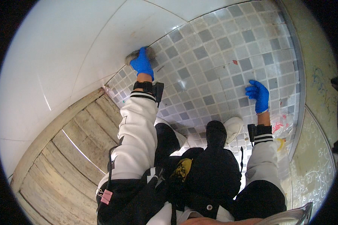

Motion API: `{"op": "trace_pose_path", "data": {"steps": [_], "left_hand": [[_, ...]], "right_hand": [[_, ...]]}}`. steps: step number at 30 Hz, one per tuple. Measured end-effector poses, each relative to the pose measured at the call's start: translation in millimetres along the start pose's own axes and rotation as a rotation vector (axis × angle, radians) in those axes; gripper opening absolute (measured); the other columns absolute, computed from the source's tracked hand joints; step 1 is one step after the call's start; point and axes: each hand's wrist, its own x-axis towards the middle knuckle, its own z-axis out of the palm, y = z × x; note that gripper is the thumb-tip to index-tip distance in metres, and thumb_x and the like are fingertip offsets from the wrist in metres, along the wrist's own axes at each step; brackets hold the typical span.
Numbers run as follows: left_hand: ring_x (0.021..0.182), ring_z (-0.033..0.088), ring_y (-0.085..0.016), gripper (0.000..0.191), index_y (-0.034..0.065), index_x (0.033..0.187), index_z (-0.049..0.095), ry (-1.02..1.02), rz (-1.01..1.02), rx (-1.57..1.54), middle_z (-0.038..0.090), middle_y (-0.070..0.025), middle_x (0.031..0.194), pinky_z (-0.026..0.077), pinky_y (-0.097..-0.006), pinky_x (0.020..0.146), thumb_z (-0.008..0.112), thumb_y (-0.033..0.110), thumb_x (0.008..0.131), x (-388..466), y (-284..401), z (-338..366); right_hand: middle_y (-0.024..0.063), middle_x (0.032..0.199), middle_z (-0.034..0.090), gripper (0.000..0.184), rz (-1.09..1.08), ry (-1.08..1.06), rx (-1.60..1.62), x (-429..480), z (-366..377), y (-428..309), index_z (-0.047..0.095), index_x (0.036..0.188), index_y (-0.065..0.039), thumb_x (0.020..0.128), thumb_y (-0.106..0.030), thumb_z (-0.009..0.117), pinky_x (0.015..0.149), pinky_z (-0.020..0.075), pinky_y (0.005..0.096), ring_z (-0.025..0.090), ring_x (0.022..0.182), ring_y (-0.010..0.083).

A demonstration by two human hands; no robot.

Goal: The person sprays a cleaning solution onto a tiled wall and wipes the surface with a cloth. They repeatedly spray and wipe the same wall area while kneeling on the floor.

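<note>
My left hand (143, 64), in a blue glove, grips a grey-brown cloth or pad (133, 57) at the foot of the white wall (81, 50), where it meets the checkered tile floor (211, 73). The thumb lies over the cloth; the other fingers are mostly hidden. My right hand (258, 94), also blue-gloved, is over the right part of the floor with its fingers loosely bent and apart, and nothing shows in it.
A worn wooden door or panel (81, 135) stands at the left. On the floor are a small red scrap (235, 62) and a clear plastic bag with red marks (280, 125). A patterned greenish panel (312, 146) lines the right. White shoes (233, 129) are below me.
</note>
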Motion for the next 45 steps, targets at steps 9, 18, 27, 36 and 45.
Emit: {"op": "trace_pose_path", "data": {"steps": [9, 18, 27, 36, 45], "left_hand": [[0.083, 0.061, -0.034, 0.033, -0.0004, 0.092, 0.065, -0.306, 0.16, 0.714, 0.065, -0.0197, 0.093, 0.049, -0.0418, 0.073, 0.046, 0.027, 0.092, -13.0, 11.7, 53.0], [0.082, 0.062, -0.023, 0.042, -0.0068, 0.102, 0.06, -0.666, 0.214, 0.275, 0.064, -0.016, 0.095, 0.051, -0.0361, 0.066, 0.056, 0.034, 0.092, -78.5, 43.0, 159.5], [0.087, 0.061, -0.024, 0.032, -0.0006, 0.113, 0.059, -0.307, -0.107, 0.275, 0.063, -0.0126, 0.107, 0.052, -0.0366, 0.074, 0.053, 0.021, 0.09, 43.9, -10.1, -31.0], [0.102, 0.052, -0.026, 0.042, 0.0057, 0.128, 0.036, 0.355, 0.541, -0.026, 0.047, -0.0136, 0.125, 0.047, -0.0399, 0.089, 0.052, 0.004, 0.089, 12.0, 104.6, -87.7], [0.12, 0.049, -0.031, 0.06, -0.0015, 0.138, 0.032, 0.002, 0.456, 0.341, 0.045, -0.0196, 0.136, 0.038, -0.0362, 0.101, 0.06, 0.009, 0.085, -82.2, 56.7, 82.2]], "right_hand": [[0.0105, 0.08, 0.069, 0.036, 0.006, 0.016, -0.061, 4.0, 1.3, 2.6, 0.065, 0.11, -0.006, 0.093, -0.027, 0.041, 0.056, 0.0474, 0.0243, 0.063, 0.062, 0.0171], [0.0112, 0.079, 0.069, 0.035, -0.055, 0.053, -0.055, 2.3, 0.3, 9.8, 0.066, 0.108, -0.005, 0.094, -0.025, 0.041, 0.055, 0.0487, 0.0255, 0.064, 0.061, 0.0185], [0.0098, 0.077, 0.068, 0.032, -0.075, 0.054, -0.069, 4.0, -2.8, 13.7, 0.066, 0.107, -0.006, 0.094, -0.023, 0.042, 0.054, 0.0488, 0.0253, 0.064, 0.061, 0.017], [0.0098, 0.078, 0.068, 0.032, -0.075, 0.086, -0.122, 4.9, -3.6, 17.6, 0.066, 0.107, -0.007, 0.094, -0.024, 0.042, 0.054, 0.049, 0.0259, 0.063, 0.062, 0.0174], [0.0102, 0.08, 0.068, 0.034, -0.03, 0.06, -0.099, 7.4, -9.0, 15.9, 0.065, 0.11, -0.006, 0.094, -0.024, 0.04, 0.056, 0.0476, 0.0245, 0.063, 0.063, 0.017]]}}
